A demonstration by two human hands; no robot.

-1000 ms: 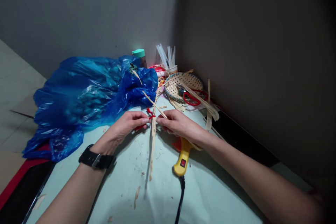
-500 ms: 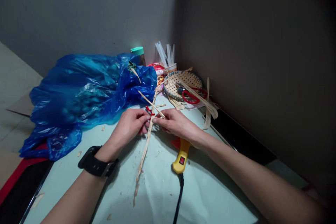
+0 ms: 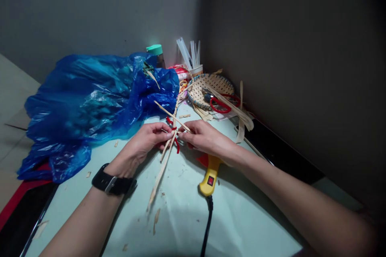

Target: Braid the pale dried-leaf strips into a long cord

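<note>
My left hand (image 3: pixel 153 134) pinches pale dried-leaf strands (image 3: pixel 161 176) just below a red tie (image 3: pixel 174 128). The strands fan out toward me, one short and one long. Beyond the tie they run on as a thin braid (image 3: pixel 176 108) toward the back. My right hand (image 3: pixel 202 134) is closed on a slim strand (image 3: pixel 169 114) that slants up to the left across the braid. Its fingertips nearly meet my left ones, and a red tail of the tie hangs between the hands. Partly under my right hand lies a yellow glue gun (image 3: pixel 209 180).
A blue plastic bag (image 3: pixel 90 100) covers the table's left. At the back stand a green-capped bottle (image 3: pixel 155 50) and a cup of translucent sticks (image 3: pixel 196 70). A shallow woven basket (image 3: pixel 199 90) and red-handled scissors (image 3: pixel 221 106) lie behind my right hand. Leaf scraps dot the pale tabletop (image 3: pixel 241 213).
The strands below the tie have spread into two, and the red tail now shows beneath it. A leaf scrap now lies apart from the long strand's end. The view has shifted slightly.
</note>
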